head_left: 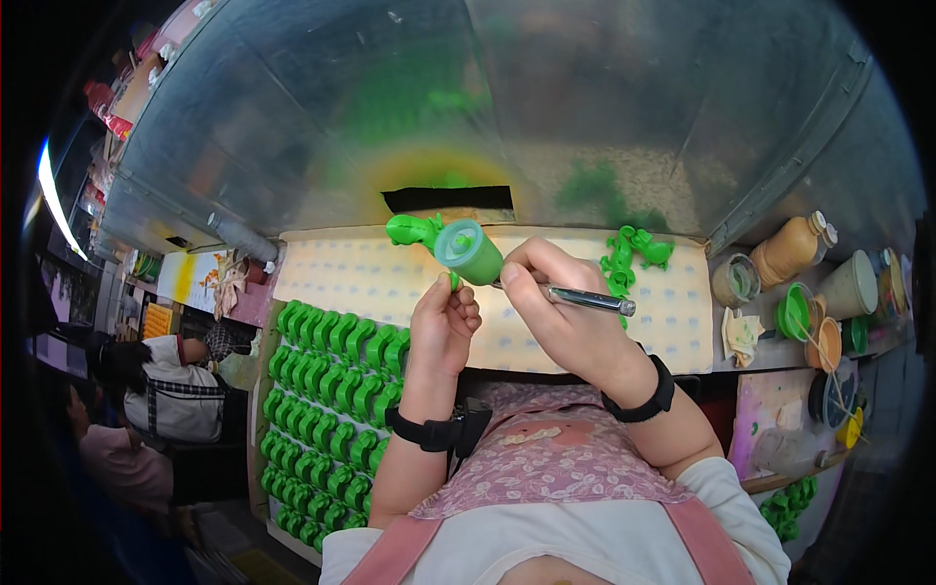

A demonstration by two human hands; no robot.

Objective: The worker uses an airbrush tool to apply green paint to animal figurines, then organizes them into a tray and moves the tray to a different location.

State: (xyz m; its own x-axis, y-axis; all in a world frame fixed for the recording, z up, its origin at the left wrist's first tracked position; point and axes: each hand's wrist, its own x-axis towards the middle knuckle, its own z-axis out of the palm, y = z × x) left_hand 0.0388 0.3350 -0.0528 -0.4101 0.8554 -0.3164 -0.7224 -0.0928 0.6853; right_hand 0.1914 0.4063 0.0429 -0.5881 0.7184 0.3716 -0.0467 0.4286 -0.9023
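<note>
While the R hand (570, 317) grips a pen-shaped airbrush (590, 299) w/ fingers wrapped narrow round the barrel, the L hand (444, 327) has thumb & fingertips pinched on a small green bit (454, 280) just below the airbrush's translucent cup (473, 255). Green figure (412, 230) sits at the far side of the paper-covered surface (663, 317), just L of the cup & partly behind it; can't tell if the pinched bit is joined to it. Step in hand is prob. spraying, b/c tool & workpiece are so close; no spray visible tho. Next move prob. calls for a steady L pinch, nozzle aimed at the green bit, cup kept level so nothing spills. More green figures (620, 263) lie R of the airbrush, approx. by the metal back wall (604, 97); rows of curved green pcs (341, 385) L of the L forearm.
</note>
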